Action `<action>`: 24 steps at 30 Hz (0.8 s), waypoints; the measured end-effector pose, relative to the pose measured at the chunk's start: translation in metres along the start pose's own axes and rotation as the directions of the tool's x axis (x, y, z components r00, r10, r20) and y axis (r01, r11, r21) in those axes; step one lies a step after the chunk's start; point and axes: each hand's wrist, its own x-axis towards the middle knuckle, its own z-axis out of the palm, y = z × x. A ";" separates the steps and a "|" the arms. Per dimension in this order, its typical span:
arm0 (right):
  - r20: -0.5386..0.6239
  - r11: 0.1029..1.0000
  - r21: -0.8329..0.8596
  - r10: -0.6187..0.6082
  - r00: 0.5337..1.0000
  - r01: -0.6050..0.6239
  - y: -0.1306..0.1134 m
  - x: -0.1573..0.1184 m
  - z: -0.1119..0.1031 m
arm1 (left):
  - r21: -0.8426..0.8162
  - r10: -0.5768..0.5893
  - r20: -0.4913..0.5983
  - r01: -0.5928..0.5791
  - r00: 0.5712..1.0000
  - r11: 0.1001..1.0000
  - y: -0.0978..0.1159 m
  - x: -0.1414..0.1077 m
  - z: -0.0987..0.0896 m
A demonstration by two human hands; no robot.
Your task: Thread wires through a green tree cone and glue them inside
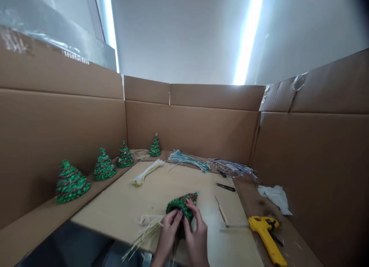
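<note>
Near the front edge of the board, a small green beaded Christmas tree (175, 204) with red trim lies tilted, its hollow base turned toward me and its tip pointing away to the right. My right hand (196, 233) grips the tree's side, fingers over the top and thumb near the base rim. At the rim, my left hand (170, 230) pinches with thumb and forefinger; what sits between those fingertips is too small to make out. Pale thin strands (145, 234) lie beside my left hand and hang over the board's edge.
Several finished trees (72, 182) line the left and back ledge. White-yellow strands (147, 172), teal strands (188, 160) and grey-purple strands (232, 168) lie behind. To the right are a black pen-like tool (225, 187), an awl (221, 211), a yellow glue gun (266, 236) and tissue (276, 198). Cardboard walls (213, 125) surround the board.
</note>
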 end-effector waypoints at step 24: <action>0.080 0.996 0.086 -0.017 0.997 0.010 -0.016 0.008 -0.004 | 0.036 0.046 0.259 -0.057 0.965 0.998 0.048 -0.054 -0.003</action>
